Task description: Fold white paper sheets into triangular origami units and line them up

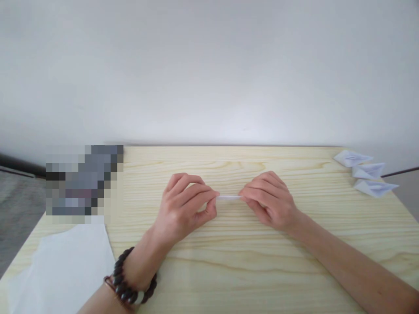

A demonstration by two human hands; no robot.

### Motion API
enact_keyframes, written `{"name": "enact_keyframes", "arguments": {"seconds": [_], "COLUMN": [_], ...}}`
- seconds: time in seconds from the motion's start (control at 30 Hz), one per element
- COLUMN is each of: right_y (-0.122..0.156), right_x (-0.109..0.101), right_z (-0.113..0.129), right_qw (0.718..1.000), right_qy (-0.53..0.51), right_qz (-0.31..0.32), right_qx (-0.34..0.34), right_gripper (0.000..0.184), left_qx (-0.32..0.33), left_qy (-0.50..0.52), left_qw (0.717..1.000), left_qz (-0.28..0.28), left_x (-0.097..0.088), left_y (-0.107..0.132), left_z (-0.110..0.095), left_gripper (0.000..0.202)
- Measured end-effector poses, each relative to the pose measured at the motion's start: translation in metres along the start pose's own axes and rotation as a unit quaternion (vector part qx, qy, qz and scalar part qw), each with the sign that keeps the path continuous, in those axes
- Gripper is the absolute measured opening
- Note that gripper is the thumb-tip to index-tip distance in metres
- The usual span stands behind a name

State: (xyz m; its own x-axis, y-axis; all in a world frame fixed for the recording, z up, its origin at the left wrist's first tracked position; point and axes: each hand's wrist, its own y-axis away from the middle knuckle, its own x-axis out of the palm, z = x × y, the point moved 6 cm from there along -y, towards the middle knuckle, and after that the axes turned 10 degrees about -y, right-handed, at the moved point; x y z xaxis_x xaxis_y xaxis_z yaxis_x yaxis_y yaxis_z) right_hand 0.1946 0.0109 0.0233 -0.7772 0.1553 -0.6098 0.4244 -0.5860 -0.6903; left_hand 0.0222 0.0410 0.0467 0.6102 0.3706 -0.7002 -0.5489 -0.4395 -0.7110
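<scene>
Pale wood-grain tabletop [235,274] here, with white sheets [75,270] nearer than the narrow white strip [229,197] and off to its left. Left hand [186,207], beaded bracelet [121,289] on the wrist, has its grip pinched on the strip's left end; right hand [271,200] pinches the right end. Three folded paper pieces [369,170] sit right of the strip, a bit farther. Dark thing [88,174] left of it is pixelated, can't read anything there. Plain pale wall [209,69] beyond the strip.
</scene>
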Motion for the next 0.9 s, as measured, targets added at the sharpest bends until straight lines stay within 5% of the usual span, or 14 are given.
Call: {"name": "enact_keyframes", "arguments": {"seconds": [0.27, 0.63, 0.9], "right_y": [-0.002, 0.000, -0.002], "right_x": [-0.005, 0.002, -0.003], "right_z": [-0.003, -0.001, 0.000], "right_qw": [0.998, 0.999, 0.999], "right_qy": [-0.030, -0.047, -0.041], "right_qz": [-0.038, -0.006, -0.026], "right_qx": [0.030, 0.011, 0.021], "right_gripper": [0.010, 0.012, 0.012], "left_qx": [-0.028, -0.029, -0.049], "left_qy": [-0.003, 0.074, 0.056], "left_qw": [1.000, 0.995, 0.997], "left_qz": [-0.011, 0.056, 0.018], "left_x": [0.002, 0.011, 0.008], "left_y": [0.005, 0.004, 0.006], "left_z": [0.006, -0.003, 0.003], "left_gripper": [0.015, 0.014, 0.017]}}
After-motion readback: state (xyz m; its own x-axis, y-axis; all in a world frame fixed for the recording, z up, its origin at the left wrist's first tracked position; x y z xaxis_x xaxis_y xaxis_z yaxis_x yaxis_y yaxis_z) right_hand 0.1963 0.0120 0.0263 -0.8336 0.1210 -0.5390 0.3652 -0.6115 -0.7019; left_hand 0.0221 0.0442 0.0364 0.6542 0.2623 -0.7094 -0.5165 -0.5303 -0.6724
